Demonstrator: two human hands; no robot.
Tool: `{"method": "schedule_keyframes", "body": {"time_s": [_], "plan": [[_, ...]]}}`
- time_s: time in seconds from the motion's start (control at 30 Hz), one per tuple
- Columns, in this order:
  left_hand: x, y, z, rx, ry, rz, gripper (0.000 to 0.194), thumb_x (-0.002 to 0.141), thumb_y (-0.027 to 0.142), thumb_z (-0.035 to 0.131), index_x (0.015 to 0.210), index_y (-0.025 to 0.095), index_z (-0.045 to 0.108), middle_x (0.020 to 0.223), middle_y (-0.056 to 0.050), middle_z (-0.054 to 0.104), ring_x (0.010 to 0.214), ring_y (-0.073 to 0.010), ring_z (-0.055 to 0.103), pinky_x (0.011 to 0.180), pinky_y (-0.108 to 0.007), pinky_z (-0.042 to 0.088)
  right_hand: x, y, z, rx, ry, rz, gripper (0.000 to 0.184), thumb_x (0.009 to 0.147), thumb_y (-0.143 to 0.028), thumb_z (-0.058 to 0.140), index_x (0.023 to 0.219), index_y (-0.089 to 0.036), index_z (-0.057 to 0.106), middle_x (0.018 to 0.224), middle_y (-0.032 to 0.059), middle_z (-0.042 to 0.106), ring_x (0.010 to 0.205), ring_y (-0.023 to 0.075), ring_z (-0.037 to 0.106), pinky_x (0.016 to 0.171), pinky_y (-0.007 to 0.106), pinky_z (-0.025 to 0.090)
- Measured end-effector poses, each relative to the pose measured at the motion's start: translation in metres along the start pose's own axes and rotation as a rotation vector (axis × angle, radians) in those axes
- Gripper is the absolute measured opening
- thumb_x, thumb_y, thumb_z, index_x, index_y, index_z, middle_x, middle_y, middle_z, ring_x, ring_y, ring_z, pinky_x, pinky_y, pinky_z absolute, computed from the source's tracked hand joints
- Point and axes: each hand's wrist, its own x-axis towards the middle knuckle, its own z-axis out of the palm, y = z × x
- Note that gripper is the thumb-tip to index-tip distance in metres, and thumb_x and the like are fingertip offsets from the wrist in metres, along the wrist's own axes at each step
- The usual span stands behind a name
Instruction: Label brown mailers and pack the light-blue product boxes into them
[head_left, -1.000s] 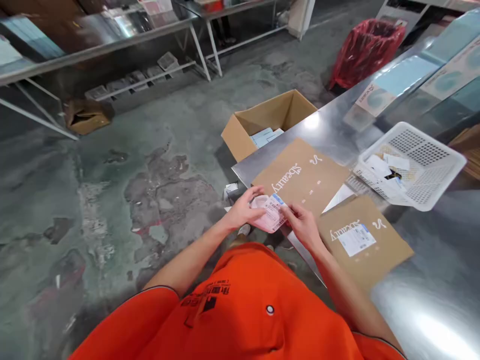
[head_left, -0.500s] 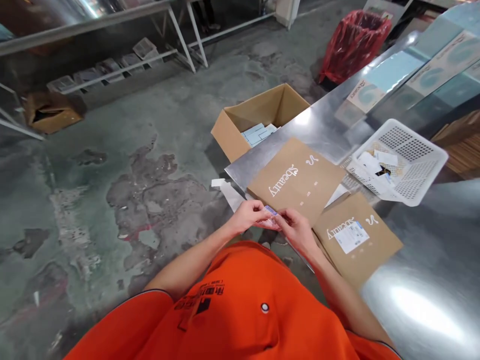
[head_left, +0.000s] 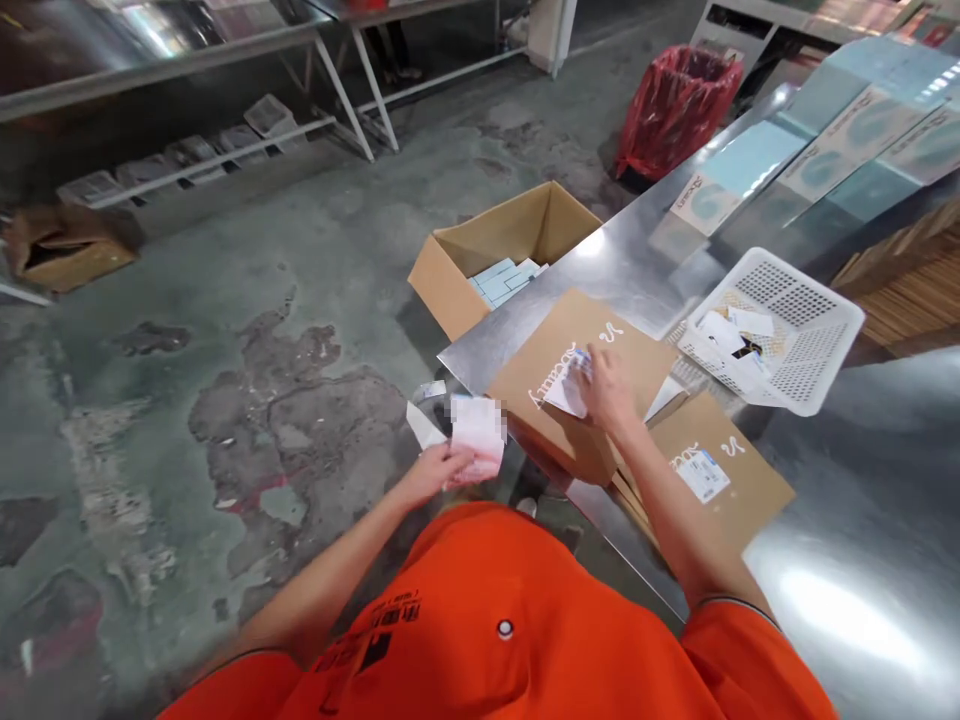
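Observation:
My left hand (head_left: 437, 474) pinches the lower end of a pinkish-white strip of label sheets (head_left: 478, 436), held out beside the table corner. My right hand (head_left: 606, 390) is over the nearer-left brown cardboard box (head_left: 517, 370), its fingers closed at the upper right edge of a white shipping label (head_left: 564, 394) with a blue corner. That label lies over the white "beauty" print on the box top; whether it is fully stuck down cannot be seen. To the right, a second brown cardboard box (head_left: 750, 490) bears a similar label (head_left: 702, 476).
A white perforated basket (head_left: 814, 375) holding papers stands on the metal table (head_left: 885, 480). Light-blue boxes (head_left: 757, 155) line its far side. On the floor are an open carton (head_left: 442, 290) with pale-blue packs inside and a bin with a red liner (head_left: 671, 115).
My hands have moved apart. A label has come away from the strip, and my right hand has carried it onto the box top. My left hand has drawn left with the strip.

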Motion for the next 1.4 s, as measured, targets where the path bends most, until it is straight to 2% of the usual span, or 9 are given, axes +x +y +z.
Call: {"method": "schedule_keyframes", "body": {"time_s": [0.2,0.37,0.57,0.67,0.73,0.8,1.0,1.23,1.4], "plan": [[0.051,0.058,0.010,-0.201,0.025,0.157,0.065,0.068,0.061,0.075,0.112,0.013,0.072,0.127,-0.014,0.068,0.103,-0.0291,0.069,0.085,-0.040,0.060,-0.045,-0.050,0.031,-0.031,-0.049,-0.233,0.072,0.098,-0.052,0.040,0.150,-0.002,0.035,0.160,0.0263,0.026,0.148,0.0419,0.019,0.118,0.061,0.012],[0.059,0.051,0.022,0.142,0.026,0.358,0.047,0.085,0.053,0.058,0.107,0.016,0.076,0.150,-0.010,0.050,0.130,-0.0318,0.054,0.106,-0.045,0.049,-0.076,-0.032,0.026,-0.014,-0.169,-0.417,0.067,0.099,-0.055,0.038,0.154,-0.018,0.035,0.163,0.0140,0.026,0.152,0.0357,0.016,0.121,0.059,0.006],[0.032,0.043,0.047,0.648,0.045,0.419,0.039,0.093,0.029,0.044,0.118,0.023,0.072,0.165,-0.005,0.025,0.116,-0.0297,0.065,0.102,-0.044,0.051,-0.069,0.045,0.010,-0.010,0.005,0.374,0.058,0.101,-0.048,0.031,0.154,-0.024,0.037,0.163,0.0192,0.023,0.149,0.0449,0.016,0.110,0.075,0.011],[0.030,0.043,0.057,0.681,0.046,0.416,0.041,0.094,0.026,0.041,0.120,0.024,0.072,0.163,-0.006,0.030,0.117,-0.0292,0.066,0.100,-0.041,0.052,-0.086,0.082,0.008,0.121,0.074,0.753,0.069,0.097,-0.060,0.033,0.155,-0.024,0.033,0.162,0.0256,0.019,0.146,0.0500,0.017,0.102,0.082,0.016],[0.035,0.042,0.059,0.638,0.038,0.430,0.041,0.094,0.031,0.041,0.120,0.022,0.072,0.162,-0.007,0.032,0.122,-0.0296,0.062,0.104,-0.040,0.050,-0.104,0.095,0.008,0.202,0.046,0.865,0.078,0.093,-0.066,0.037,0.157,-0.022,0.028,0.161,0.0272,0.018,0.145,0.0511,0.019,0.101,0.081,0.020],[0.040,0.039,0.058,0.585,0.041,0.445,0.042,0.093,0.037,0.043,0.120,0.021,0.072,0.161,-0.007,0.036,0.126,-0.0303,0.059,0.107,-0.040,0.049,-0.121,0.095,0.009,0.217,0.027,0.835,0.084,0.092,-0.067,0.039,0.159,-0.018,0.023,0.162,0.0273,0.017,0.146,0.0499,0.019,0.104,0.078,0.022],[0.045,0.038,0.055,0.495,0.029,0.405,0.046,0.089,0.045,0.047,0.113,0.016,0.074,0.160,-0.005,0.038,0.125,-0.0298,0.060,0.094,-0.036,0.059,-0.152,0.077,0.012,0.055,-0.059,0.345,0.088,0.091,-0.062,0.049,0.159,-0.016,0.017,0.164,0.0242,0.015,0.150,0.0448,0.013,0.111,0.069,0.023],[0.051,0.043,0.046,0.724,0.150,0.430,0.048,0.091,0.037,0.045,0.133,0.024,0.064,0.138,-0.005,0.063,0.124,-0.0292,0.060,0.100,-0.036,0.052,-0.213,0.110,0.022,-0.094,-0.171,0.280,0.077,0.090,-0.037,0.055,0.157,-0.013,0.024,0.162,0.0243,0.021,0.147,0.0475,0.022,0.107,0.068,0.032],[0.066,0.049,0.032,0.745,0.124,0.462,0.045,0.091,0.038,0.046,0.129,0.028,0.067,0.139,0.000,0.063,0.126,-0.0286,0.059,0.102,-0.033,0.049,-0.269,0.134,0.035,-0.192,-0.179,0.293,0.065,0.090,-0.020,0.051,0.151,-0.007,0.036,0.156,0.0282,0.033,0.144,0.0447,0.032,0.111,0.063,0.033]]}}
